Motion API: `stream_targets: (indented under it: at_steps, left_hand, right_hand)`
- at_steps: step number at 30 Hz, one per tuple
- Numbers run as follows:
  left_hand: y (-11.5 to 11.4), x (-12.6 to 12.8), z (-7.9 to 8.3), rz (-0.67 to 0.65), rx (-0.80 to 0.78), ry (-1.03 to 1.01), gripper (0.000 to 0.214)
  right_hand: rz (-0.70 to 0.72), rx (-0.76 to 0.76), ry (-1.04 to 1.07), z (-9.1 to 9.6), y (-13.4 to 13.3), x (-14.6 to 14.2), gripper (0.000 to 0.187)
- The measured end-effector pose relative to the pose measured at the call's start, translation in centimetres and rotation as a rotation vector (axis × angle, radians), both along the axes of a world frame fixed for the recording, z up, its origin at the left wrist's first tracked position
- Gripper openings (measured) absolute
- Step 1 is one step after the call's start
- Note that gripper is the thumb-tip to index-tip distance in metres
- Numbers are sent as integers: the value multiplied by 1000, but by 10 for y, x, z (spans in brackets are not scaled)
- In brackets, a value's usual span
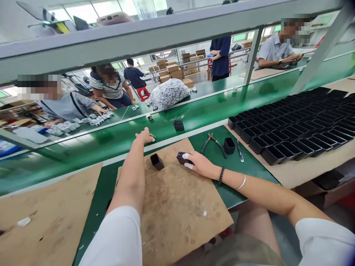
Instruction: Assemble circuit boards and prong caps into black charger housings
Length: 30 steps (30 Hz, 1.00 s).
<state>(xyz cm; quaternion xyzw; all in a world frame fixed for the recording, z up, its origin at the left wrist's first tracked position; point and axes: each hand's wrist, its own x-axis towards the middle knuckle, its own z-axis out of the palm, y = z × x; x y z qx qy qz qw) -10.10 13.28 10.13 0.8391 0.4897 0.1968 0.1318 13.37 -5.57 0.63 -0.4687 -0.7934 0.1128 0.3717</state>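
My left hand [144,136] reaches out to the near edge of the green conveyor belt [194,111] and is closed on a small part [152,137] with an orange tip. My right hand [197,163] rests on the brown cardboard sheet [177,207], its fingers closed round a small black box [181,158]; two fingertips wear white covers. Another small black box [156,162] stands open on the cardboard between my hands.
Pliers [213,143], a black box [229,145] and a small tool [240,150] lie on the green mat. Rows of black boxes [299,129] fill the right. One black box [179,125] and a plastic bag [168,94] sit on the belt. People work across it.
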Motion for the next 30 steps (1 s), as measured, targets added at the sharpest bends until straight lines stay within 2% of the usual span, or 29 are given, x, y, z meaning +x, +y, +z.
stream_targets:
  at_steps: [3,5,8,13,15,16,18,22,27,30]
  left_hand:
    - [-3,7,7,153,-56,163,40]
    - [-7,20,14,161,-96,234,43]
    - [-28,41,20,23,-171,280,68]
    - [-99,51,12,-207,-218,235,74]
    - [-125,48,2,-342,-256,128,71]
    - [-135,46,-3,-367,-263,76,64]
    - [-149,44,-15,-331,-252,-16,48]
    - [-157,43,-28,-214,-217,-65,32]
    - [-150,44,-29,-160,-223,-10,30]
    - [-149,43,-29,-140,-230,1,36]
  right_hand:
    - [54,-40,8,-5,2,0,21]
    - [67,-52,33,-7,2,0,22]
    - [78,-64,71,-6,2,1,20]
    - [98,-82,122,0,-2,4,9]
    - [105,-98,148,2,-2,5,10]
    - [110,-113,165,2,-1,6,12]
    - [117,-147,197,2,0,8,19]
    - [120,-139,165,4,1,11,23]
    - [214,-30,98,5,5,13,20]
    - [214,-76,135,5,9,13,19]
